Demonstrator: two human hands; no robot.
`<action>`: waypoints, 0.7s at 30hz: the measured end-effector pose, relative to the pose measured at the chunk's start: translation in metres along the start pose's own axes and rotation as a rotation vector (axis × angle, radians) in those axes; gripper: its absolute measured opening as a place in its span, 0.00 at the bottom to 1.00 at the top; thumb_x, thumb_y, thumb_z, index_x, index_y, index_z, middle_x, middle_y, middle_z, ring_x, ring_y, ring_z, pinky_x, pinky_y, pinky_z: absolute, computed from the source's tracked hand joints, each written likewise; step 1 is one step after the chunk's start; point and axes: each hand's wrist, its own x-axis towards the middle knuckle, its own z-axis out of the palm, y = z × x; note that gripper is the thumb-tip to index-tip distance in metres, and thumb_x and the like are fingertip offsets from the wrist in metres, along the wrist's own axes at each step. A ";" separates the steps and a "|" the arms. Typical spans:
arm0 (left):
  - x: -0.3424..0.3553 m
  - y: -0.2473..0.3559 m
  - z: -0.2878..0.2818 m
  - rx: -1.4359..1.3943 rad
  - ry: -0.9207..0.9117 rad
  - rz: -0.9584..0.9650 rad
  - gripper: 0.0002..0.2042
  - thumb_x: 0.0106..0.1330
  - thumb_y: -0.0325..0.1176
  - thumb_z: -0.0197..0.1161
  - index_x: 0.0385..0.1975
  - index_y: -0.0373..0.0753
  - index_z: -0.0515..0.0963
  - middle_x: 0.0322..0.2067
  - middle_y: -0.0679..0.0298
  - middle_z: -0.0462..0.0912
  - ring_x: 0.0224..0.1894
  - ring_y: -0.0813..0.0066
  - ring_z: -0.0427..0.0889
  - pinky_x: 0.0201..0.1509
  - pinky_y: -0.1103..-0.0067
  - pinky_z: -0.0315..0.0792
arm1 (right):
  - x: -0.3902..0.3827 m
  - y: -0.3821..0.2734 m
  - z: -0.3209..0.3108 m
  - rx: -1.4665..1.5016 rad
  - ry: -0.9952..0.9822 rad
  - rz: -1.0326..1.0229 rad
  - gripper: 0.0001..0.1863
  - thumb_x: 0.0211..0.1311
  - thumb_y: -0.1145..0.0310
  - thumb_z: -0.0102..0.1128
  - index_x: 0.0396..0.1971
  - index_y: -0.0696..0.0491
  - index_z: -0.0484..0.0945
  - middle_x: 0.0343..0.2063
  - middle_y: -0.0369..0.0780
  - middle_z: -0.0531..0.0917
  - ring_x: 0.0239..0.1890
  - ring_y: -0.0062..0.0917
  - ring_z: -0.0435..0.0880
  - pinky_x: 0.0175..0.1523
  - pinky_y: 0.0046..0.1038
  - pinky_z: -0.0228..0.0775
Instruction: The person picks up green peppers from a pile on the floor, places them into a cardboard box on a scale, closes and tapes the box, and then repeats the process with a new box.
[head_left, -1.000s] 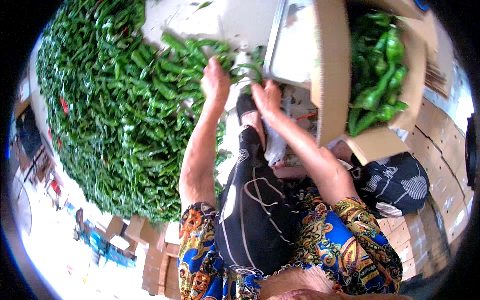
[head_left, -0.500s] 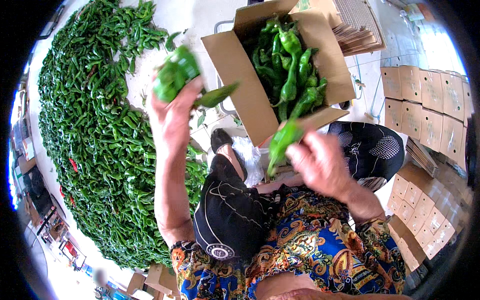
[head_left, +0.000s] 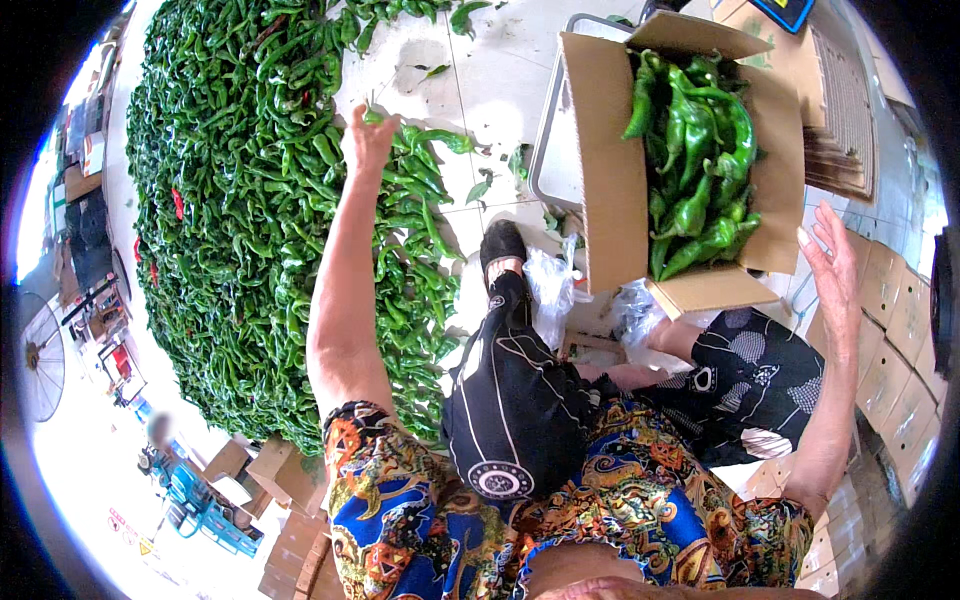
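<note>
My left hand (head_left: 368, 145) reaches over the right edge of a large heap of green peppers (head_left: 240, 220), fingers apart, with peppers right behind the fingertips. Whether it touches them is hard to tell. My right hand (head_left: 833, 265) is raised beside the box's right flap, fingers stretched out and nothing in it. In front of me stands an open cardboard box (head_left: 612, 170), flaps folded outward. Long green peppers (head_left: 695, 150) fill it in a loose layer, one leaning over the left wall.
A stack of flat cardboard (head_left: 840, 110) lies behind the box, and closed cartons (head_left: 885, 370) are piled at the right. Beside the box's left flap is a grey metal frame (head_left: 540, 165). Clear plastic bags (head_left: 550, 290) lie near my foot. Loose leaves dot the tiled floor (head_left: 500, 75).
Both hands have let go of their peppers. My left hand has gone back to the heap, my right out past the box. The view has shifted, and more peppers lie in the box.
</note>
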 end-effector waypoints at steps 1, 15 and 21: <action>0.008 -0.018 0.020 0.058 0.049 -0.003 0.41 0.55 0.55 0.70 0.65 0.39 0.66 0.43 0.44 0.84 0.47 0.51 0.84 0.56 0.68 0.77 | 0.005 0.004 0.000 0.015 -0.044 0.013 0.38 0.67 0.58 0.62 0.71 0.57 0.58 0.68 0.53 0.64 0.71 0.38 0.63 0.72 0.37 0.54; 0.037 -0.043 0.055 -0.278 0.241 -0.155 0.16 0.51 0.36 0.68 0.36 0.32 0.81 0.28 0.56 0.84 0.27 0.71 0.80 0.32 0.71 0.77 | 0.009 -0.002 0.010 0.212 -0.217 0.110 0.25 0.67 0.73 0.56 0.63 0.60 0.67 0.56 0.42 0.79 0.56 0.23 0.77 0.63 0.28 0.67; -0.036 0.005 0.092 0.106 0.127 -0.194 0.58 0.44 0.53 0.80 0.71 0.34 0.50 0.61 0.40 0.63 0.62 0.43 0.66 0.62 0.55 0.69 | 0.001 -0.023 0.009 0.215 -0.319 0.113 0.24 0.65 0.75 0.56 0.61 0.61 0.70 0.52 0.40 0.82 0.53 0.23 0.79 0.62 0.28 0.68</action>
